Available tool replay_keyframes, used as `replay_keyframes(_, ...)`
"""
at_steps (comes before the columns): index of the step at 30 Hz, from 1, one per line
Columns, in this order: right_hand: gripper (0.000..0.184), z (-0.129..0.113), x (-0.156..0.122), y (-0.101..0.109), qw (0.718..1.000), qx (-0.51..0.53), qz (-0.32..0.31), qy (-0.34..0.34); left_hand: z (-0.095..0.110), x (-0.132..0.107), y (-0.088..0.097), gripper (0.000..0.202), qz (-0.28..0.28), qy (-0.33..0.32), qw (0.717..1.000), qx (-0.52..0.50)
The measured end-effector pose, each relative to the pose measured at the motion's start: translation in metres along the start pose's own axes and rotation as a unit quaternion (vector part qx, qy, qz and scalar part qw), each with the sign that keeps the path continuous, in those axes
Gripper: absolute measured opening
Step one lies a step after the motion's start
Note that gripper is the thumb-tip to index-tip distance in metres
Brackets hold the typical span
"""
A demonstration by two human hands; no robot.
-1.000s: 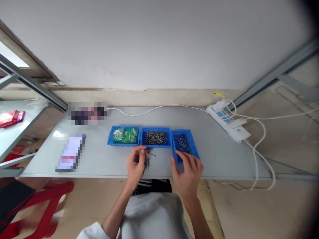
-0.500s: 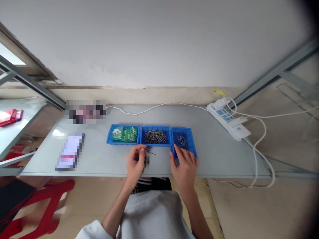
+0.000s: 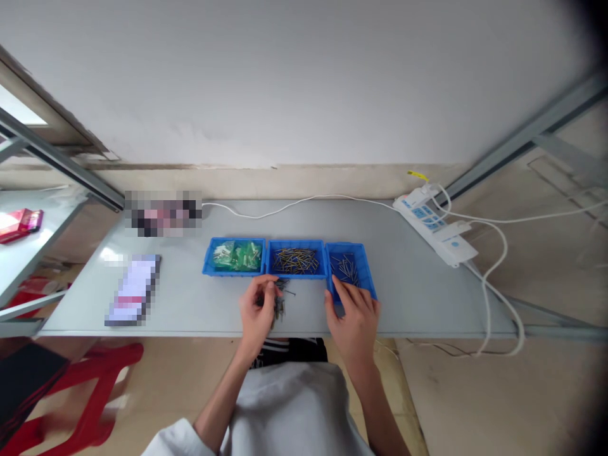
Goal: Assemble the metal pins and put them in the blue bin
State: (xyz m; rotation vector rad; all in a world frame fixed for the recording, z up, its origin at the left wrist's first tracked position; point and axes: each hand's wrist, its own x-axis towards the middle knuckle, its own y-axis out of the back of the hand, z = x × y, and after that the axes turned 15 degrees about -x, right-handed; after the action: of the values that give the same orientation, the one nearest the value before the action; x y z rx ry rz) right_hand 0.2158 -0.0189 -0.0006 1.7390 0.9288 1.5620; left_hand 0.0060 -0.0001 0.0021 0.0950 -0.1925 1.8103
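My left hand (image 3: pixel 257 308) curls its fingers and thumb round a bunch of screws at the table's front. More loose screws (image 3: pixel 282 307) lie in a small pile against that hand, one with its head pointing right. Over the near edge of the right blue bin (image 3: pixel 365 266), my right hand (image 3: pixel 354 313) has thumb and fingers apart; its fingertips reach inside, close to some silver screws (image 3: pixel 346 269). The middle blue bin (image 3: pixel 296 277) holds many long, thin screws (image 3: pixel 295 260), some yellowish. Small clear bags with pale pieces (image 3: pixel 237 255) fill the left blue bin (image 3: pixel 232 275).
A blurred-out phone (image 3: pixel 133 290) lies at the table's left, with another blurred object (image 3: pixel 164 214) behind it. A white power strip (image 3: pixel 434 228) with cables sits at the right. Metal frame posts flank the table (image 3: pixel 190 304); a red stool (image 3: pixel 95 386) stands below left.
Both hands hold almost the same places over the bins and pile. The view has shifted only very slightly.
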Motion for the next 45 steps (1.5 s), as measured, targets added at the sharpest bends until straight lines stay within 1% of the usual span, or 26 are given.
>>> replay_keyframes(2, 0.028, -0.002, 0.001, 0.002, 1.0, 0.013, 0.012, -0.007, -0.001, 0.0, 0.0, 0.033, 0.003, 0.001, 1.0, 0.001)
replay_keyframes(4, 0.028, -0.006, 0.001, 0.006, 0.998, 0.038, 0.043, -0.022, -0.002, -0.001, 0.0, 0.033, 0.007, 0.003, 1.0, 0.002)
replay_keyframes(6, 0.026, -0.015, -0.001, 0.011, 0.993, 0.069, 0.093, -0.038, -0.003, -0.002, 0.001, 0.033, 0.011, 0.005, 1.0, 0.001)
replay_keyframes(7, 0.024, -0.021, -0.003, 0.012, 0.989, 0.091, 0.108, -0.036, -0.003, -0.002, 0.001, 0.032, 0.011, 0.005, 1.0, 0.0)
replay_keyframes(8, 0.023, -0.027, -0.005, 0.013, 0.988, 0.116, 0.104, -0.024, -0.003, -0.002, 0.002, 0.031, 0.01, 0.004, 1.0, -0.002)
replay_keyframes(9, 0.021, -0.034, -0.008, 0.011, 0.987, 0.141, 0.081, -0.005, -0.003, -0.003, 0.002, 0.03, 0.009, 0.004, 1.0, -0.003)
replay_keyframes(11, 0.02, -0.046, -0.012, 0.005, 0.984, 0.173, -0.006, 0.035, -0.003, -0.003, 0.002, 0.029, 0.006, 0.004, 1.0, -0.005)
replay_keyframes(12, 0.02, -0.052, -0.014, 0.001, 0.984, 0.169, -0.047, 0.043, -0.003, -0.002, 0.002, 0.029, 0.005, 0.004, 1.0, -0.006)
replay_keyframes(14, 0.02, -0.059, -0.015, -0.009, 0.985, 0.14, -0.097, 0.039, -0.002, -0.002, 0.001, 0.029, 0.005, 0.003, 1.0, -0.007)
replay_keyframes(17, 0.017, -0.063, -0.011, -0.02, 0.986, 0.113, -0.122, 0.028, -0.001, -0.001, 0.0, 0.028, 0.002, -0.001, 1.0, -0.012)
replay_keyframes(20, 0.017, -0.063, -0.005, -0.02, 0.984, 0.119, -0.132, 0.021, 0.001, -0.001, -0.001, 0.026, -0.006, -0.011, 1.0, -0.006)
replay_keyframes(23, 0.014, -0.063, -0.003, -0.014, 0.981, 0.148, -0.126, 0.006, 0.001, -0.001, -0.001, 0.022, -0.025, -0.035, 0.999, 0.018)
replay_keyframes(26, 0.01, -0.063, -0.001, -0.006, 0.976, 0.184, -0.112, -0.009, -0.001, -0.001, -0.002, 0.017, -0.058, -0.086, 0.993, 0.059)
replay_keyframes(29, 0.01, -0.063, 0.002, 0.0, 0.968, 0.234, -0.082, -0.023, -0.004, 0.001, -0.003, 0.017, -0.102, -0.136, 0.981, 0.09)
replay_keyframes(31, 0.011, -0.064, 0.006, 0.002, 0.963, 0.261, -0.06, -0.03, -0.005, 0.002, -0.003, 0.017, -0.136, -0.156, 0.974, 0.092)
replay_keyframes(33, 0.012, -0.065, 0.009, 0.003, 0.96, 0.277, -0.038, -0.035, -0.006, 0.003, -0.002, 0.017, -0.159, -0.157, 0.971, 0.082)
replay_keyframes(38, 0.011, -0.068, 0.014, 0.005, 0.95, 0.31, 0.0, -0.043, -0.007, 0.004, -0.001, 0.013, -0.166, -0.121, 0.977, 0.051)
replay_keyframes(43, 0.01, -0.068, 0.012, 0.002, 0.942, 0.333, -0.006, -0.032, -0.005, 0.006, -0.001, 0.014, -0.178, -0.083, 0.98, 0.023)
replay_keyframes(45, 0.021, -0.068, 0.009, 0.0, 0.935, 0.351, -0.011, -0.046, -0.005, 0.006, 0.0, 0.013, -0.176, -0.077, 0.981, 0.014)
